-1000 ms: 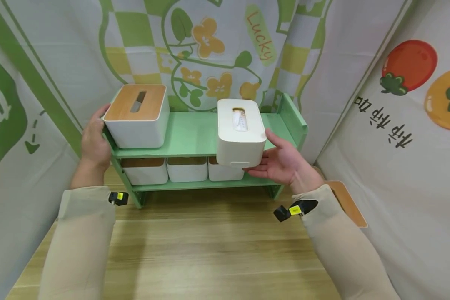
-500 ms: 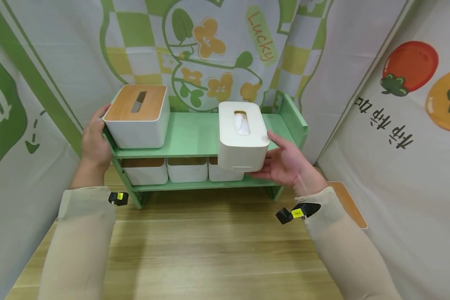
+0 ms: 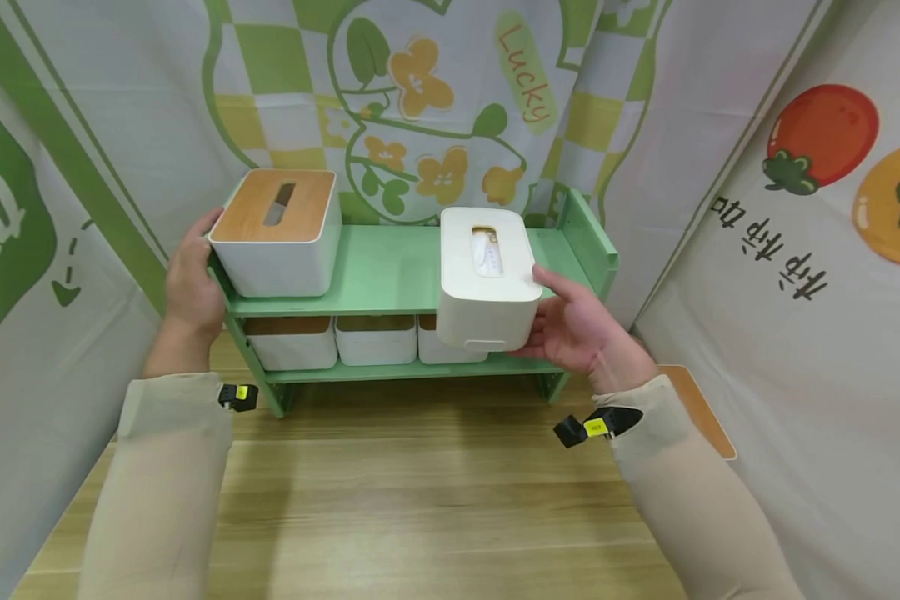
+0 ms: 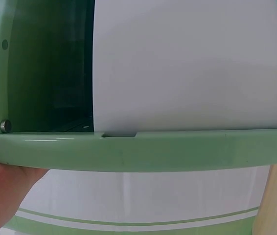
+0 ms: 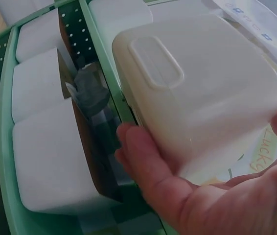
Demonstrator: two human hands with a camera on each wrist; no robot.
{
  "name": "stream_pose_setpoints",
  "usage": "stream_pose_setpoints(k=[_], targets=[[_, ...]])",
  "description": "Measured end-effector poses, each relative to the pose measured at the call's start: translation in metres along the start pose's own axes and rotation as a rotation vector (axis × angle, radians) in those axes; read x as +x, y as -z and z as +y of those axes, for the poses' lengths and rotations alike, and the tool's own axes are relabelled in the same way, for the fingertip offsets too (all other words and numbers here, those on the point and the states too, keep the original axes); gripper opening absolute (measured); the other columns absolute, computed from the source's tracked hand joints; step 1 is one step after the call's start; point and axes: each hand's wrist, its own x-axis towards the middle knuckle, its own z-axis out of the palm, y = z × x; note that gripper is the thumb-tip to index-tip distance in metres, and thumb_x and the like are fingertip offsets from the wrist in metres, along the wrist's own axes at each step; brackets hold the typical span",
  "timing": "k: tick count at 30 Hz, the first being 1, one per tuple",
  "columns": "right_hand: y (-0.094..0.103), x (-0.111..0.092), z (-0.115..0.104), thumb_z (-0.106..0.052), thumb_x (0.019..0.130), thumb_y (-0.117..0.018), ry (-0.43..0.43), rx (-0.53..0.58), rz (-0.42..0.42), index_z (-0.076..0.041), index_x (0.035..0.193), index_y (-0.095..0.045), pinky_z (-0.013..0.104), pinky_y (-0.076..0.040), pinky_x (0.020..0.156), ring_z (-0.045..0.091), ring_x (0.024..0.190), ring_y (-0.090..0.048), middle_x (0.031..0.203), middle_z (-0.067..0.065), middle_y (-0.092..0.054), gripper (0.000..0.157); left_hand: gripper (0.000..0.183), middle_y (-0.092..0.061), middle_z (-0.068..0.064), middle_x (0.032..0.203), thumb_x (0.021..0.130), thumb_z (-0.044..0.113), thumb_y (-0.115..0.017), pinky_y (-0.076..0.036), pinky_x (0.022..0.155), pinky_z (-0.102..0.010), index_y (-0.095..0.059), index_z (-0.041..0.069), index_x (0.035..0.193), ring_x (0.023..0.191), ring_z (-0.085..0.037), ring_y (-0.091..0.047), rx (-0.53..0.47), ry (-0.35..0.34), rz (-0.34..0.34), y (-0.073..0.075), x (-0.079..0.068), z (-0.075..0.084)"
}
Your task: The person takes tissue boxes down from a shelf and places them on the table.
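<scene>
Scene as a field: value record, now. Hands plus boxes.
left hand: touching the left end of the green shelf
right hand: holds the white box, thumb at its side, fingers low
white box top: slotted, something whitish visible inside
upper tier: wood-topped box, left end
lower tier: three white-sided boxes, side by side
left fingers: mostly hidden

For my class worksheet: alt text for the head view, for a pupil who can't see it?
A person's right hand holds a cream slotted box at the front of a green two-tier shelf. The left hand touches its left end beside a white box with a brown lid; three white boxes sit below.
</scene>
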Motion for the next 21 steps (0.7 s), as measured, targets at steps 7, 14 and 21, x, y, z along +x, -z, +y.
stream_pose_setpoints(k=[7,14,21], targets=[[0.002,0.003,-0.007,-0.055,0.098,-0.051,0.005,-0.065,0.014,0.006,0.142,-0.035,0.053,-0.043,0.099,0.041,0.114,-0.057,0.127,0.029,-0.055,0.077,0.057,-0.028,0.009,0.159,0.104,0.037,-0.012,-0.018,0.115,-0.035,-0.032,0.031,0.157,0.144,-0.012,-0.022,-0.008,-0.012,0.001,0.0,0.001,-0.001],[0.004,0.001,-0.005,-0.048,0.099,-0.054,0.039,-0.103,0.005,0.007,0.133,-0.043,0.05,-0.052,0.088,0.037,0.103,-0.064,0.114,0.025,-0.065,0.066,0.057,-0.027,0.011,0.159,0.103,0.037,-0.013,-0.018,0.115,-0.037,-0.031,0.033,0.157,0.144,-0.011,-0.022,-0.005,0.001,0.002,0.0,0.001,-0.001],[0.004,-0.003,0.003,-0.043,0.099,-0.055,0.08,-0.111,-0.012,0.004,0.133,-0.043,0.05,-0.053,0.084,0.036,0.1,-0.065,0.113,0.022,-0.065,0.059,0.057,-0.028,0.01,0.159,0.104,0.037,-0.012,-0.019,0.115,-0.036,-0.032,0.033,0.157,0.143,-0.011,-0.023,0.0,0.0,0.002,-0.001,0.0,0.001]])
